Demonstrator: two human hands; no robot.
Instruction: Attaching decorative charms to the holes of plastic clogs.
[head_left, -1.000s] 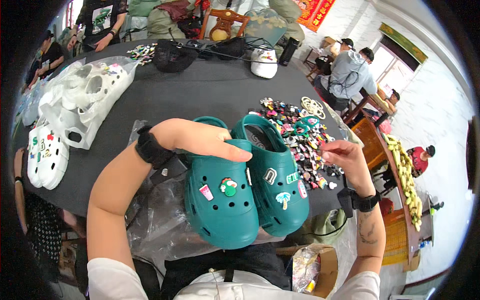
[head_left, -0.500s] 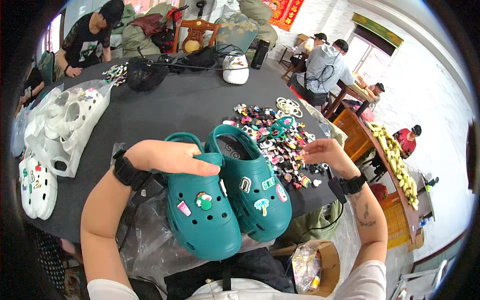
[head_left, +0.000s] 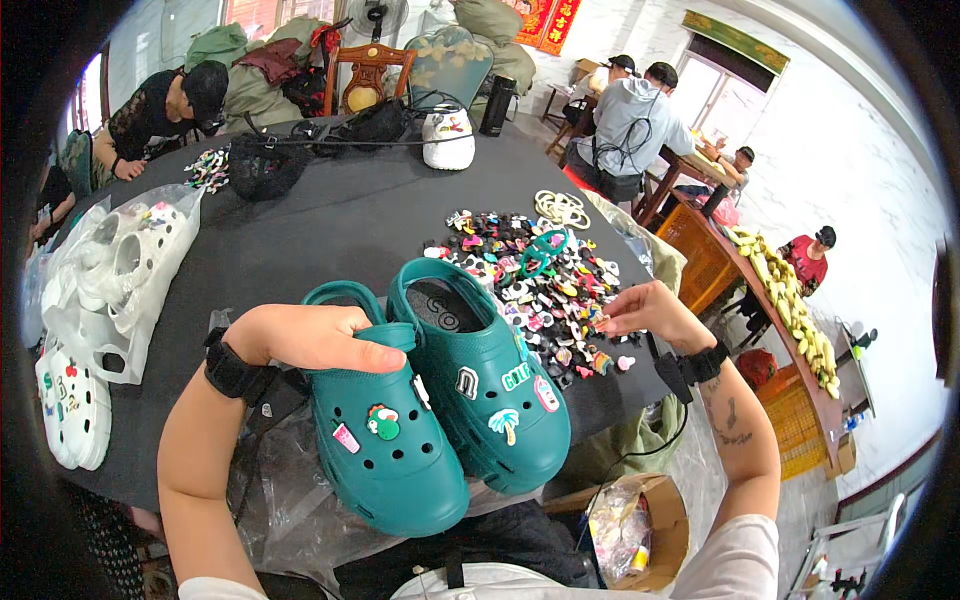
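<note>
My left hand (head_left: 310, 338) grips the heel end of a teal clog (head_left: 395, 490), thumb across its upper. This clog carries a pink cup charm, a green-and-white character charm and a white charm at its inner side. Tilted beside it, against it, is the matching teal clog (head_left: 480, 405), with a letter charm, green lettering, a palm tree and a pink bottle-shaped charm. My right hand (head_left: 655, 308) is at the right edge of a heap of mixed shoe charms (head_left: 545, 290). Its thumb and forefinger pinch a small charm, whose shape is mostly hidden.
White clogs (head_left: 75, 410) with charms and a plastic bag of white clogs (head_left: 155, 245) lie at the left. Farther back are a white clog (head_left: 448, 140), a black flask (head_left: 497, 106) and a black cap (head_left: 268, 165). An open carton (head_left: 660, 530) stands below right. Other people sit around.
The whole view has shifted slightly. My right hand has edged a little to the right along the charm heap. At the far left, a person has bent lower over the table.
</note>
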